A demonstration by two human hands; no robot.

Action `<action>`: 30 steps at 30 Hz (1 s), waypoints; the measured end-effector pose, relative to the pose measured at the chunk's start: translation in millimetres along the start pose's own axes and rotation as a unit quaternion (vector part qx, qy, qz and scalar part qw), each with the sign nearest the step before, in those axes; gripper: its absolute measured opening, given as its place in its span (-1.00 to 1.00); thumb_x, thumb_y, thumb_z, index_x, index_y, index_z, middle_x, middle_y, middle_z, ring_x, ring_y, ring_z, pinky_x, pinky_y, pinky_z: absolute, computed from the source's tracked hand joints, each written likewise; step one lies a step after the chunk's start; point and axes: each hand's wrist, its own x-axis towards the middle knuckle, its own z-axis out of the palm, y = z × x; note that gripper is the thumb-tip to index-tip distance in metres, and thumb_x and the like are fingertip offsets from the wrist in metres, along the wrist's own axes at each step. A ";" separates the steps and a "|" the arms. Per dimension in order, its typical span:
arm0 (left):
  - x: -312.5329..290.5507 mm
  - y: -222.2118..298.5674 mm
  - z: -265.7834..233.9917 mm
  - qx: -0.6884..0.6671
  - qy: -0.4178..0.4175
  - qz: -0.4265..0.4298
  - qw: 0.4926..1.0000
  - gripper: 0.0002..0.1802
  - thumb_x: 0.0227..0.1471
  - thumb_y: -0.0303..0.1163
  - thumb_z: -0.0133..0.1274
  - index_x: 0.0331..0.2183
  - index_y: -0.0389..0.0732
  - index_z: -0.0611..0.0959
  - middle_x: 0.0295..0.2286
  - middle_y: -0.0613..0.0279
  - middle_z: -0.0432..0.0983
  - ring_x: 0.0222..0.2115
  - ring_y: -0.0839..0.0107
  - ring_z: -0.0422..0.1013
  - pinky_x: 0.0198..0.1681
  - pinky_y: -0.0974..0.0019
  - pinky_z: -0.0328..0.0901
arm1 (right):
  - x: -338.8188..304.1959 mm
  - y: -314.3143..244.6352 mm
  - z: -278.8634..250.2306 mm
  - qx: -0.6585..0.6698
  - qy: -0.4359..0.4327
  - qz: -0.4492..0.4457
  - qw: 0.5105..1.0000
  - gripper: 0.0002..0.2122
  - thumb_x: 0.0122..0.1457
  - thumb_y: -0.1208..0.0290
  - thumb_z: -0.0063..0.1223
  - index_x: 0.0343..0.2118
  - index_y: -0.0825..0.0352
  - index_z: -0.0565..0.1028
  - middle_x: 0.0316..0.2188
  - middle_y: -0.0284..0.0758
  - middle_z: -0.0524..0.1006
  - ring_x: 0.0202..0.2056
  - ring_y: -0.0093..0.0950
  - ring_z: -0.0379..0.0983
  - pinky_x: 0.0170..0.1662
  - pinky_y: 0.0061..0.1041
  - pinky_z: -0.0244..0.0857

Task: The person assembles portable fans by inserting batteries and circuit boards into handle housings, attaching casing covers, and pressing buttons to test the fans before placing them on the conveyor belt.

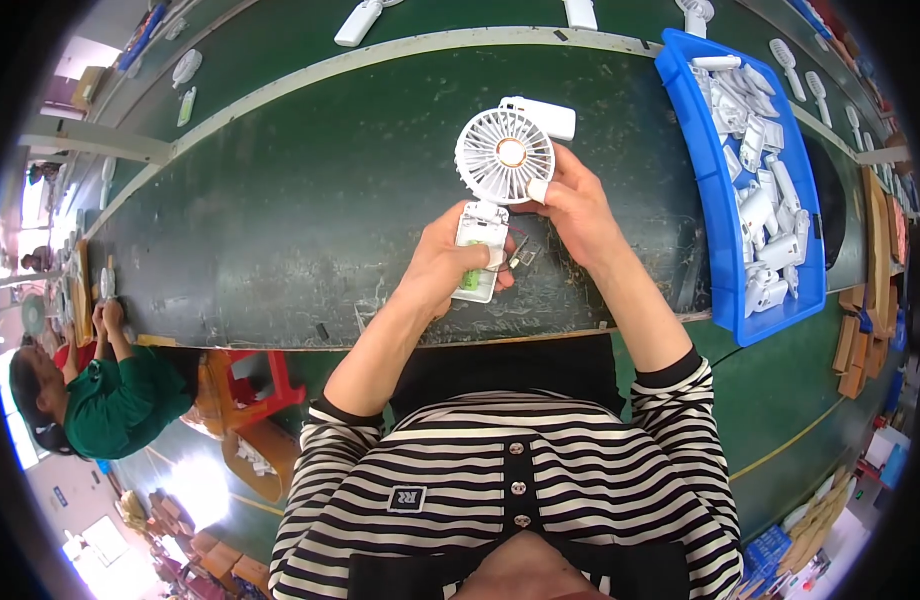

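Nearest, your left hand point(442, 262) clasps the opened white handle point(486, 234) over the dark bench point(310, 230), thumb across its face. Just beyond, your right hand point(583, 215) pinches the lower-right rim of the round fan head point(505, 155). A white casing piece point(547, 119) shows past it; contact unclear. Right: blue bin point(716, 215), heaped with white parts point(770, 205).

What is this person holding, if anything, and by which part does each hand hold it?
A fan: the left hand grips its handle; the right hand holds its head at the lower right. Whether the white piece behind is held cannot be told.
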 end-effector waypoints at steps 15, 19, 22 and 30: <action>11.0 -10.0 -6.7 0.097 0.030 0.083 0.991 -0.75 0.02 -0.34 -0.04 -0.32 -0.34 0.48 -0.54 0.14 0.45 -0.58 0.48 0.40 -0.53 0.42 0.39 | 5.0 4.9 -3.4 0.009 -0.033 -0.004 0.999 -0.47 -0.05 0.57 -0.01 0.06 0.39 0.18 -0.16 -0.30 0.40 -0.21 -0.54 0.36 -0.20 -0.57 0.28; 12.9 1.2 -8.7 -0.038 0.062 0.010 0.997 -0.78 0.03 -0.34 -0.06 -0.37 -0.32 0.48 -0.58 0.12 0.45 -0.64 0.42 0.40 -0.58 0.37 0.39 | -2.3 9.6 -4.5 -0.307 0.001 -0.215 0.927 -0.48 -0.10 0.51 0.04 0.01 0.37 0.24 -0.15 -0.24 0.36 -0.15 -0.37 0.33 -0.13 -0.45 0.23; 13.9 7.1 -14.7 -0.067 0.060 -0.013 0.996 -0.76 0.04 -0.32 -0.09 -0.37 -0.34 0.48 -0.58 0.10 0.46 -0.66 0.38 0.40 -0.63 0.36 0.38 | -23.1 -0.2 -2.8 -0.580 0.000 -0.396 0.712 -0.64 -0.21 0.59 0.03 -0.22 0.40 0.40 -0.11 -0.12 0.32 -0.13 -0.16 0.30 -0.09 -0.33 0.19; 15.6 -12.6 -6.4 -0.022 0.021 -0.059 0.998 -0.76 0.08 -0.43 -0.24 -0.33 -0.40 0.45 -0.55 0.06 0.46 -0.67 0.31 0.43 -0.65 0.37 0.38 | -17.6 2.2 19.8 -0.527 -0.024 -0.503 0.685 -0.77 -0.33 0.57 0.08 -0.48 0.37 0.44 -0.25 -0.25 0.42 -0.21 -0.27 0.34 -0.17 -0.31 0.20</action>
